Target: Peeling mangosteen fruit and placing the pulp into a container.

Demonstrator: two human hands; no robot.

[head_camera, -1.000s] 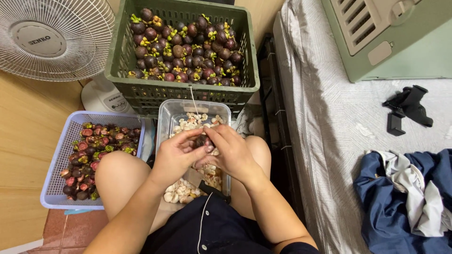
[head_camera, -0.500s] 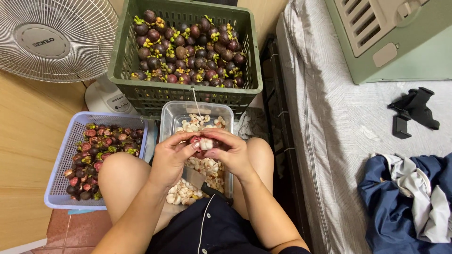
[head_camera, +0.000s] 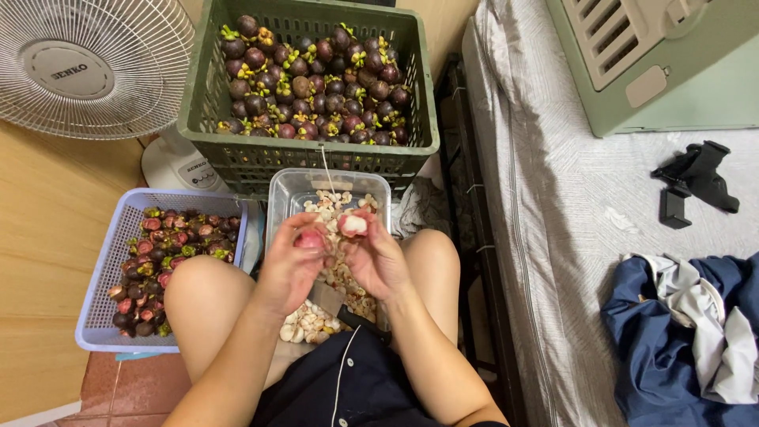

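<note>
I sit on the floor with a clear plastic tub (head_camera: pixel 288 190) of white mangosteen flesh between my knees. My left hand (head_camera: pixel 291 265) grips an emptied half of mangosteen rind (head_camera: pixel 309 239), its pink inside facing up. My right hand (head_camera: pixel 375 257) holds the other half (head_camera: pixel 353 224), with white flesh showing in it. Both hands hover just above the tub, the two halves a little apart. A dark knife (head_camera: pixel 348 314) lies under my right wrist at the tub's near end.
A green crate (head_camera: pixel 198 119) full of whole dark mangosteens stands ahead. A lilac basket (head_camera: pixel 103 277) of opened rinds sits at my left knee. A white fan (head_camera: pixel 87 63) stands at far left. A mattress (head_camera: pixel 569 237) with blue clothing (head_camera: pixel 680 332) lies on the right.
The fruit held together between both hands has been pulled into two halves. My hands rose slightly and moved apart, exposing the white flesh.
</note>
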